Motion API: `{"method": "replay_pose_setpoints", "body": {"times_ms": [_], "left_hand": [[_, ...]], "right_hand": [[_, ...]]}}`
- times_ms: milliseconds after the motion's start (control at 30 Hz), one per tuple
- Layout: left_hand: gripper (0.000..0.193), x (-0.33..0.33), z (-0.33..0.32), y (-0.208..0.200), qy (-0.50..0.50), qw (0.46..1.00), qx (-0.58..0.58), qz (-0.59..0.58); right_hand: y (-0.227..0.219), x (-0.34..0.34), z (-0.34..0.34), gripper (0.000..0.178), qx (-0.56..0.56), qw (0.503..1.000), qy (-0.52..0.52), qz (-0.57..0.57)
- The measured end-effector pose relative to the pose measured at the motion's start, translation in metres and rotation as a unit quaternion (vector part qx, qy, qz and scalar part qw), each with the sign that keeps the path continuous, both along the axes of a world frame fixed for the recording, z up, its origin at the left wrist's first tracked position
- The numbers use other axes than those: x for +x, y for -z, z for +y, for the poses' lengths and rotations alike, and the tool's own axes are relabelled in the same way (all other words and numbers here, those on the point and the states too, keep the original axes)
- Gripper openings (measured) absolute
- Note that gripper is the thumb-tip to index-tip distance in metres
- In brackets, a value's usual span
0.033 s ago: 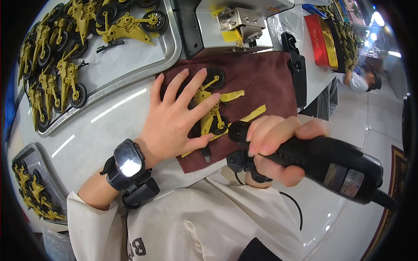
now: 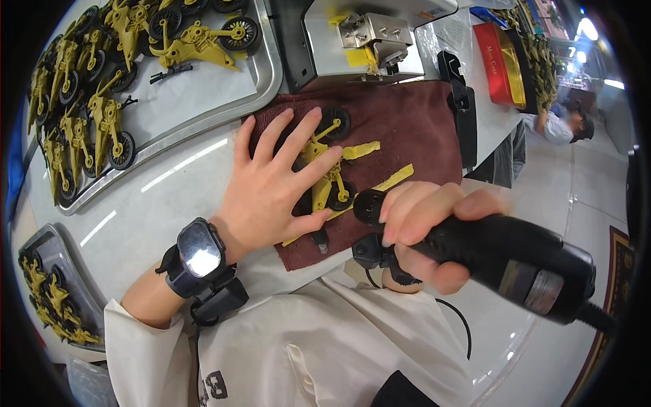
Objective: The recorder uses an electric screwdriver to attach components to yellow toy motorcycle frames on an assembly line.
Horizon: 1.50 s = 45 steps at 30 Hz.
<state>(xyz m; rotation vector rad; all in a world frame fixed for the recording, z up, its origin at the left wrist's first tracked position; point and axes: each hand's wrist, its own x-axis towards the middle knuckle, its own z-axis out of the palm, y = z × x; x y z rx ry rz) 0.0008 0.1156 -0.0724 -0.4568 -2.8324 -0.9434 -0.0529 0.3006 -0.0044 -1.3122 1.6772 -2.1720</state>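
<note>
My left hand [image 2: 274,180] lies with its fingers spread over a yellow toy motorcycle [image 2: 321,201] with black wheels. The hand covers much of the toy, which rests on a dark red cloth [image 2: 413,115]. One wheel [image 2: 335,123] shows beyond the fingers, and the nearer wheel [image 2: 341,195] lies beside my thumb. Closed around a black corded electric screwdriver [image 2: 515,261] is my right hand [image 2: 430,227]. The tool's round nose [image 2: 369,206] points toward the nearer wheel; whether its tip touches cannot be made out. Yellow strips [image 2: 395,178] lie on the cloth near the toy.
A metal tray [image 2: 271,74] of similar toy motorcycles stands far left, and a smaller tray [image 2: 71,264] holds yellow parts. Behind the cloth is a machine with a metal block [image 2: 376,37]. A red box [image 2: 493,64] sits at right. Another person [image 2: 557,127] is in the background.
My right hand and the electric screwdriver have shifted slightly left and downward in the view. My left hand and the toy motorcycle look unmoved.
</note>
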Motion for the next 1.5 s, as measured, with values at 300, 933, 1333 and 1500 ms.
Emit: {"method": "replay_pose_setpoints", "body": {"times_ms": [300, 933, 1333, 1500], "left_hand": [[0.068, 0.0, 0.001, -0.004, 0.002, 1.0, 0.008, -0.005], [0.076, 0.006, -0.004, 0.001, -0.004, 0.999, 0.033, -0.006], [0.071, 0.003, -0.009, 0.0, -0.012, 0.999, 0.041, 0.002], [0.08, 0.002, -0.008, -0.002, 0.007, 0.998, 0.065, -0.01]], "right_hand": [[-0.077, -0.068, -0.025, 0.061, -0.132, 0.98, 0.148, 0.013], [-0.027, 0.004, -0.022, 0.071, -0.016, 0.994, -0.081, 0.07], [-0.002, 0.005, -0.03, 0.068, -0.031, 0.994, -0.106, -0.023], [-0.01, 0.005, -0.033, 0.068, -0.045, 0.995, -0.092, 0.022]]}}
